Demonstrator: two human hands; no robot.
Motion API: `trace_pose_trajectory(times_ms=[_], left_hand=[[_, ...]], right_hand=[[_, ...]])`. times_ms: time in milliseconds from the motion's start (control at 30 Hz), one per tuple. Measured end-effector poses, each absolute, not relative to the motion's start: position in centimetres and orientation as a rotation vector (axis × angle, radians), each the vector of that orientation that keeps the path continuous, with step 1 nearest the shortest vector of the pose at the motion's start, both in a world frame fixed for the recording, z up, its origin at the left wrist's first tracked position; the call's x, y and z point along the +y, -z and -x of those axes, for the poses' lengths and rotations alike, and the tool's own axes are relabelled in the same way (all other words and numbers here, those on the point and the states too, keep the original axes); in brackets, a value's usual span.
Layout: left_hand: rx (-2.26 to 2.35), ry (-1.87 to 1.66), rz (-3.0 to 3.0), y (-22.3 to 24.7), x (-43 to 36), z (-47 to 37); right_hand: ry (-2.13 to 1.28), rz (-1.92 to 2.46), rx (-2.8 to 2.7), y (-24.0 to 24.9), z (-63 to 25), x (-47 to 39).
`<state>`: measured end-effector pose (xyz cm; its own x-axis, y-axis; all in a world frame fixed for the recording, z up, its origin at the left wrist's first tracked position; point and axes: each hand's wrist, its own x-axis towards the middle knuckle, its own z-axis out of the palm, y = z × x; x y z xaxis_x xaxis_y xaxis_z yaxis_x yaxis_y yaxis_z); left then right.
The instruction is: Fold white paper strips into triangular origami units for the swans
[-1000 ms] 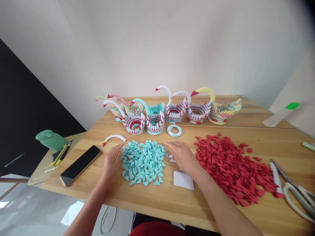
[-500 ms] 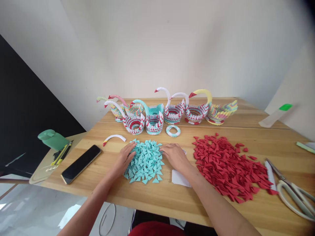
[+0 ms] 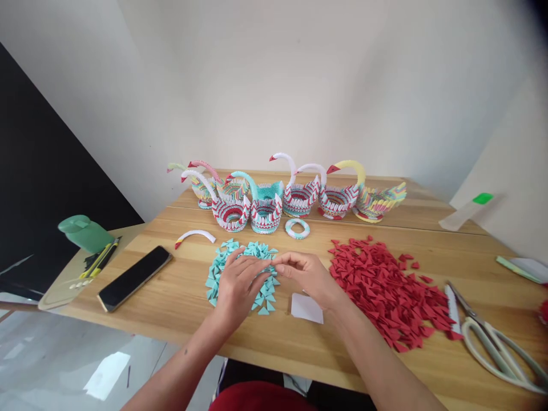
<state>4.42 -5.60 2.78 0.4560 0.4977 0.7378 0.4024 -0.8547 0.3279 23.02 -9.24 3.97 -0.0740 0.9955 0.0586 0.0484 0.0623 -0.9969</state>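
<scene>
Blue paper triangles [image 3: 266,294] could scatter if the left hand [image 3: 238,281], thumb apart from fingers, bumps them — I can't tell whether the right hand [image 3: 309,275], fingertips bunched, holds any.

Plain turquoise triangles [image 3: 266,289] — plain red triangles [image 3: 387,288] — turquoise-and-white patchwork ring [image 3: 297,236]

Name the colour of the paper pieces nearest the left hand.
The paper pieces are light turquoise; the head view shows them best.
</scene>
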Motion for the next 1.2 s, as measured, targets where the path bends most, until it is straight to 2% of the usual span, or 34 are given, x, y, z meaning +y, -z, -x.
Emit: trace_pose_trajectory(times_ms=[133, 333, 433, 567, 700, 867, 1067, 1200], left_hand=[[0.802, -1.391, -2.468, -2.6, -5.8, -4.2], [0.723, -1.239, -2.390, -2.0, -9.2, -3.4], [0.674, -1.162, -2.300, -1.7, -11.7, -2.9], [0.600, -1.069, -2.101, -1.2, -13.5, -2.4], [0.597, -1.175, -1.976, -0.8, -13.7, -2.6], [0.747, -1.209, -2.075, -1.1, -12.5, -2.1], [0.998, -1.239, -2.397, -2.1, -6.6, 0.9], [1.101, -0.991, -2.620, -2.2, -1.7, 1.9]], right_hand=[[-1.083, 1.229, -1.484, -4.6, -22.8, -10.4], [-0.364, 1.221, -1.962, -4.3, -21.6, -14.2], [-0.226, 1.157, -2.066, -3.8, -21.1, -16.4], [-0.241, 1.120, -2.081, -3.2, -20.7, -18.2], [-0.312, 1.079, -2.000, -2.6, -20.5, -18.0], [-0.323, 1.065, -1.925, -2.2, -20.3, -17.1], [-0.253, 1.115, -1.892, -2.7, -20.4, -16.7], [-0.260, 1.109, -1.908, -2.7, -20.6, -16.9]])
